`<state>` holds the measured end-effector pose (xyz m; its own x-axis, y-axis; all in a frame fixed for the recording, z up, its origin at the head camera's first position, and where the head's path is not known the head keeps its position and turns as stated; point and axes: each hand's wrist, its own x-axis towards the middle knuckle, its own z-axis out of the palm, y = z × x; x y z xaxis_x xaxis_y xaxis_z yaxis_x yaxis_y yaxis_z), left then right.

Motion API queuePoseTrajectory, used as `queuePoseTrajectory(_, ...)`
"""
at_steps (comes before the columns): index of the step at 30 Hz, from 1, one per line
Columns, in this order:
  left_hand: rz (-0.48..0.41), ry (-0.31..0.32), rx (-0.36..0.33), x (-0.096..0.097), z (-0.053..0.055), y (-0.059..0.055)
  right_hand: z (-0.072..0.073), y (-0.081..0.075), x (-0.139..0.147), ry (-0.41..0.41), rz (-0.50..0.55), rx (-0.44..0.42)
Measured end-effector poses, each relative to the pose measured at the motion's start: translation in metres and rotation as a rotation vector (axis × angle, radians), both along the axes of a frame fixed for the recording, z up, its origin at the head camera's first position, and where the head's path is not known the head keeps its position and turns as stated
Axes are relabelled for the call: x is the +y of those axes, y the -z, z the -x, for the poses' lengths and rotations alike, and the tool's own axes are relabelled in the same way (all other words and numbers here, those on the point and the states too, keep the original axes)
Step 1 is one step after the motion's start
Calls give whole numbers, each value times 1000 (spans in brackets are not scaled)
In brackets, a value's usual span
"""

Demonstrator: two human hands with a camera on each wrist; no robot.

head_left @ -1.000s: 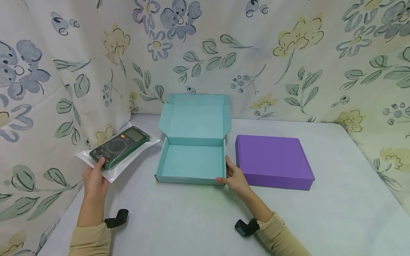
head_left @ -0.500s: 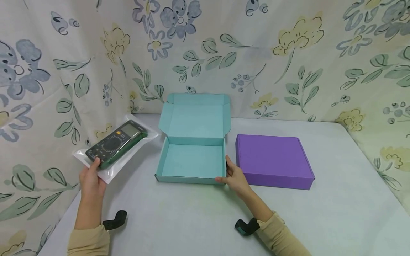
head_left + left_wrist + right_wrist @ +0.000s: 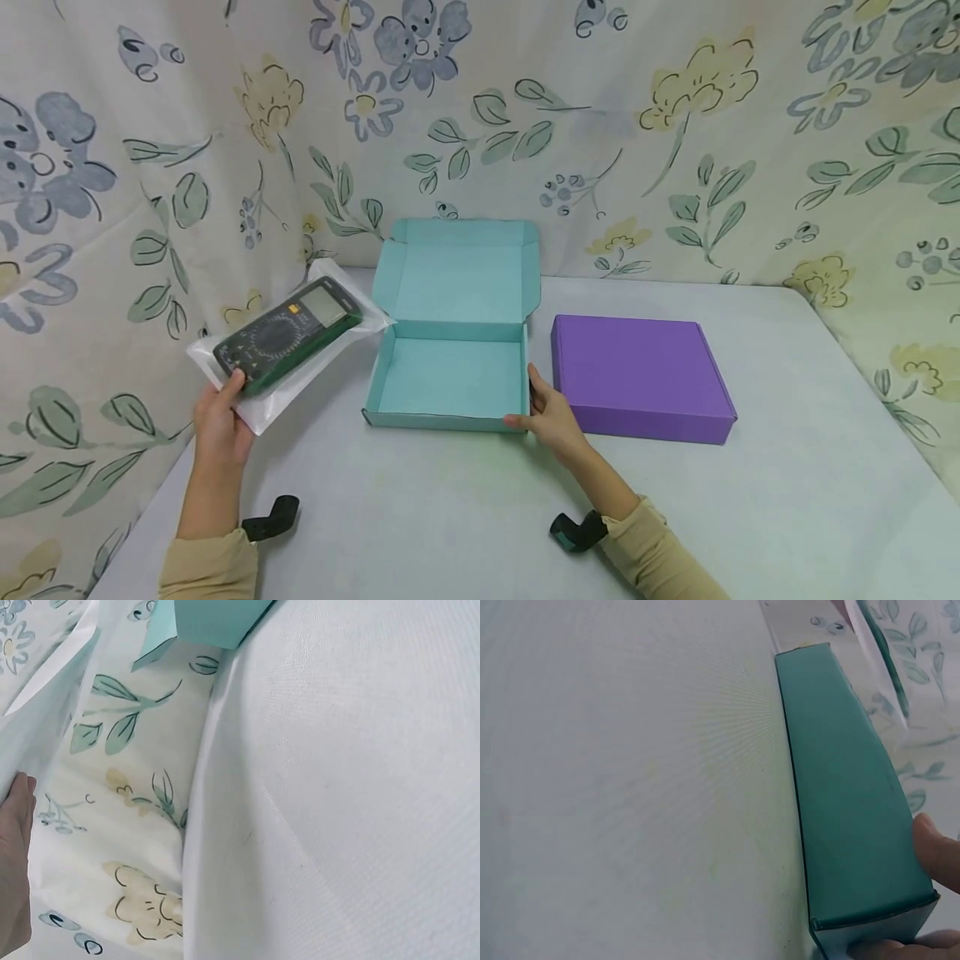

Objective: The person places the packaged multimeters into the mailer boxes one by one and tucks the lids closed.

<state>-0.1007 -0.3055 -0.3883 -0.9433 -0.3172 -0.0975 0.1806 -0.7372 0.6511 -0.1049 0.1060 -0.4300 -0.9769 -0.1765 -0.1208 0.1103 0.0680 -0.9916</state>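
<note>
My left hand (image 3: pixel 223 421) holds a multimeter (image 3: pixel 279 337) sealed in a clear-and-white plastic bag (image 3: pixel 272 408), up off the table on the left. The thumb lies over its lower end; the other fingers are hidden beneath. The meter is black with a green edge, and its screen end points up and right. A light teal cardboard box (image 3: pixel 450 375) stands with its lid (image 3: pixel 457 279) raised and nothing inside. At its front right corner, my right hand (image 3: pixel 553 421) grips the wall. In the right wrist view, the thumb (image 3: pixel 934 851) rests on the teal box's edge.
A closed purple box (image 3: pixel 637 367) lies to the right of the teal one, close to the right hand. White cloth covers the table (image 3: pixel 420 517). Behind and on the left hangs a floral curtain (image 3: pixel 480 133). Each wrist wears a black camera mount (image 3: pixel 272 518).
The bagged multimeter shifted slightly left, then came back right and tilted further up, so its bag corner now overlaps the teal box's left edge in view. The right hand and both boxes stayed put.
</note>
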Motion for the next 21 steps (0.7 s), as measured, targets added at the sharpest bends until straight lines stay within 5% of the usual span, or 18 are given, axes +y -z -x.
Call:
queuePoseTrajectory(9,218,134,97,7,-2,4,0,-1,0,-7,-1,4)
queuePoseTrajectory(16,234,216,209,14,0,7,0,0,0,-13,6,6)
queuePoseTrajectory(21,256,252,214,21,1,7,-1,-1,0,-11,2,6)
